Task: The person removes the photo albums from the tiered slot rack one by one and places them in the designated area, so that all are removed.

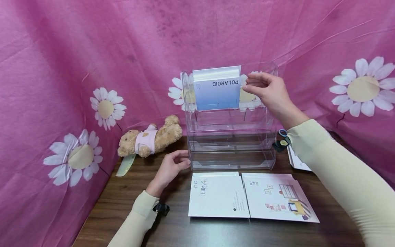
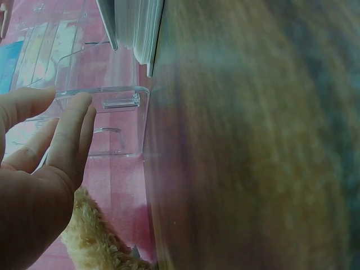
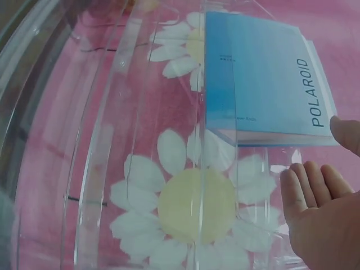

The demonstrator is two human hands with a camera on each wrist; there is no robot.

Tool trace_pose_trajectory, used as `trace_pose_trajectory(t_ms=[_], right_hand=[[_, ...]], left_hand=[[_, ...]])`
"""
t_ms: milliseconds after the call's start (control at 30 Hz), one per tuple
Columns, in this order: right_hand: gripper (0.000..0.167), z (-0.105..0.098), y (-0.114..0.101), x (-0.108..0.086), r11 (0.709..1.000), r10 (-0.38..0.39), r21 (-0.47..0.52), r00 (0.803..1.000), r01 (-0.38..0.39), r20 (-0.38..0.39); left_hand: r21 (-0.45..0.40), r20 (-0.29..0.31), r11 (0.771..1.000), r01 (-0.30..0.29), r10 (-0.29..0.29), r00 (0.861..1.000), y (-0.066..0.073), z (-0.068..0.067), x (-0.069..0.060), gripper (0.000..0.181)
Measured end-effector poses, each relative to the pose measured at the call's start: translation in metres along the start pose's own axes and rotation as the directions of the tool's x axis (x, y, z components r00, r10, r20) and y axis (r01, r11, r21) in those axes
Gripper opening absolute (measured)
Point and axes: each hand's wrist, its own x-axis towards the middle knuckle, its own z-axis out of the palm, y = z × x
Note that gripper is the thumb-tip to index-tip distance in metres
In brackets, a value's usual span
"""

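Note:
A clear, tiered acrylic rack (image 1: 231,163) stands upright on the table. On its top tier sits a blue and white album marked POLAROID (image 1: 217,92), also seen in the right wrist view (image 3: 259,73). My right hand (image 1: 271,92) is just right of the album, thumb close to its edge and fingers apart from it. Low on the rack's left side, my left hand (image 1: 169,169) touches the clear wall with extended fingers (image 2: 70,129). Two white albums with printed covers, one with Chinese text (image 1: 216,199) and one with a drawing (image 1: 277,195), lie side by side before the rack.
A teddy bear in a pink shirt (image 1: 146,140) lies left of the rack, by a pale green flat piece (image 1: 126,165). Another white item (image 1: 297,159) lies at right, partly behind my sleeve. A pink cloth with daisies (image 1: 139,41) hangs behind the wooden table (image 1: 123,195).

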Motion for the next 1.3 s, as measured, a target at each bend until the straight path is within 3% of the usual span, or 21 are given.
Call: trace_pose_trajectory(t_ms=[367, 633, 1300], right_hand=[[0.058, 0.021, 0.001, 0.017, 0.996, 0.006, 0.085, 1.0, -0.004, -0.027], [0.056, 0.032, -0.002, 0.02, 0.998, 0.036, 0.055, 0.999, -0.034, -0.026], [0.036, 0.033, -0.001, 0.02, 0.997, 0.0, 0.083, 0.999, 0.004, -0.048]], left_hand=[[0.009, 0.001, 1.0, -0.011, 0.011, 1.0, -0.002, 0.002, 0.001, 0.038], [0.024, 0.004, 1.0, -0.002, 0.002, 1.0, -0.001, 0.002, 0.002, 0.039], [0.021, 0.002, 1.0, -0.009, 0.009, 1.0, -0.005, 0.0, 0.002, 0.041]])
